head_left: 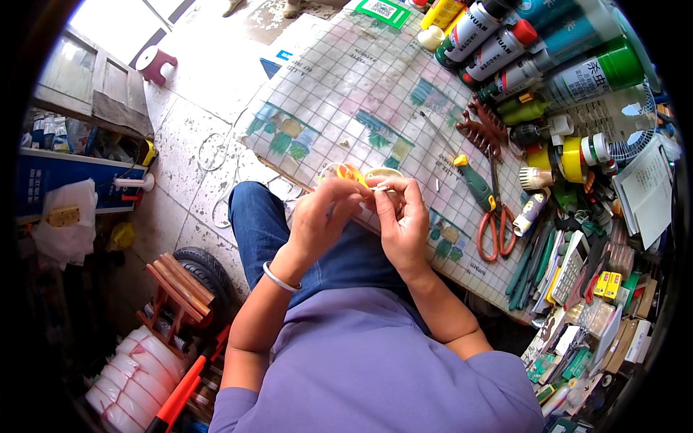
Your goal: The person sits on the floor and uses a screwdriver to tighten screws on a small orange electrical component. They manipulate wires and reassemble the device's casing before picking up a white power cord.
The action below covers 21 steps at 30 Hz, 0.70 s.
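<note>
Both hands meet right at the near edge of the checked table (317, 79), busy over a small white piece (380, 188)!
The right hand (404, 219) pinches it between thumb and forefinger; the left hand (326, 206) is right beside it, fingers curled, though its exact grip is too hidden to call. An orange item (351, 173) shows just beyond the left hand, by the table's near edge. On the table's right side lie a green-handled screwdriver (476, 184) and red-handled scissors (481, 232); off its left side, a maroon stool (153, 65).
</note>
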{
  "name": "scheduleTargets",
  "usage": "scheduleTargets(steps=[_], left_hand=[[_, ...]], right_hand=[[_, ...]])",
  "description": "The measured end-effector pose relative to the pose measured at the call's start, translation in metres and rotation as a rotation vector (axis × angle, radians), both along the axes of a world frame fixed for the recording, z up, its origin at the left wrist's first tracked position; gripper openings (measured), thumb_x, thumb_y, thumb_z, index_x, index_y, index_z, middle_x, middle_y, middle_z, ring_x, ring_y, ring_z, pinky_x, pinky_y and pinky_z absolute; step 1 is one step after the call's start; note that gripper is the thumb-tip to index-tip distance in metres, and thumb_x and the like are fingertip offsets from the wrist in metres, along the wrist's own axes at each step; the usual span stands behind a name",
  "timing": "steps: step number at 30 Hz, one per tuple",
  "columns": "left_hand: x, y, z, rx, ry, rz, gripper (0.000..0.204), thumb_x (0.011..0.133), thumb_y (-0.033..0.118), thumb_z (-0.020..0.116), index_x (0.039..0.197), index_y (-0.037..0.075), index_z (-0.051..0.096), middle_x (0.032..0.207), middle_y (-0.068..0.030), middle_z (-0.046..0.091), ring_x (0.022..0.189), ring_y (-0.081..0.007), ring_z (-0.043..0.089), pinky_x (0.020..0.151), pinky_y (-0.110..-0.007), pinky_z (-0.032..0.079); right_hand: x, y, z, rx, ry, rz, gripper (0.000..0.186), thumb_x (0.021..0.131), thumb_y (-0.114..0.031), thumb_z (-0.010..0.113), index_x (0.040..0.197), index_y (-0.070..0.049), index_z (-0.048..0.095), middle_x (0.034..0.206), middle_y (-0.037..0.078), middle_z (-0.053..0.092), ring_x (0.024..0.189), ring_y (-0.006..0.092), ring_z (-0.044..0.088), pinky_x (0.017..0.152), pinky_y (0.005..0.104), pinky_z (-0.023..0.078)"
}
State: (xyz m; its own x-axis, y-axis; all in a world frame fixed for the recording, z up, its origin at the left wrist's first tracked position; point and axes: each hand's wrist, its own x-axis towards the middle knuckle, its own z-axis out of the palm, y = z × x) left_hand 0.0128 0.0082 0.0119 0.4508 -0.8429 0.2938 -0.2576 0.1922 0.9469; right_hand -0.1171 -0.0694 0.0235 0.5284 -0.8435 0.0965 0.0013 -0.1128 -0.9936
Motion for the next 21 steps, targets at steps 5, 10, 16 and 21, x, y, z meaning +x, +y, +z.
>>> scheduleTargets(steps=[5,10,16,21], left_hand=[[0.000,-0.008,-0.013,-0.053,0.359,0.108,0.009,0.097,0.004,0.056,0.103,-0.002,0.058,0.087,-0.0074,0.068,0.087,-0.0145,0.068,0.077,-0.027,0.052],[0.015,-0.006,0.000,0.078,0.606,-0.038,0.010,0.095,0.009,0.063,0.100,0.000,0.062,0.089,-0.0036,0.068,0.087,-0.0097,0.063,0.079,-0.023,0.049],[0.021,-0.008,0.005,0.056,0.718,-0.087,0.012,0.093,0.011,0.066,0.100,0.001,0.062,0.094,-0.0058,0.069,0.090,-0.0100,0.064,0.082,-0.023,0.050],[0.021,-0.009,0.004,0.036,0.755,-0.093,0.016,0.092,0.008,0.067,0.105,0.000,0.059,0.103,-0.0086,0.068,0.094,-0.0129,0.066,0.086,-0.026,0.051]], right_hand=[[-0.007,0.003,0.009,0.064,0.004,0.057,0.008,0.097,-0.005,0.057,0.103,-0.002,0.053,0.099,0.008,0.067,0.083,0.0102,0.064,0.074,0.0234,0.053],[-0.004,0.007,0.020,-0.023,0.122,0.084,0.008,0.093,-0.008,0.066,0.096,-0.002,0.063,0.084,0.001,0.066,0.071,0.0044,0.059,0.066,0.0188,0.048],[0.009,0.003,0.024,0.102,0.079,0.058,0.008,0.090,-0.006,0.067,0.093,0.000,0.064,0.085,0.005,0.069,0.076,0.0079,0.063,0.071,0.0238,0.051],[0.013,0.004,0.021,0.143,0.042,0.036,0.008,0.088,-0.004,0.069,0.087,-0.002,0.061,0.074,-0.004,0.061,0.065,0.0003,0.055,0.061,0.0171,0.045]])
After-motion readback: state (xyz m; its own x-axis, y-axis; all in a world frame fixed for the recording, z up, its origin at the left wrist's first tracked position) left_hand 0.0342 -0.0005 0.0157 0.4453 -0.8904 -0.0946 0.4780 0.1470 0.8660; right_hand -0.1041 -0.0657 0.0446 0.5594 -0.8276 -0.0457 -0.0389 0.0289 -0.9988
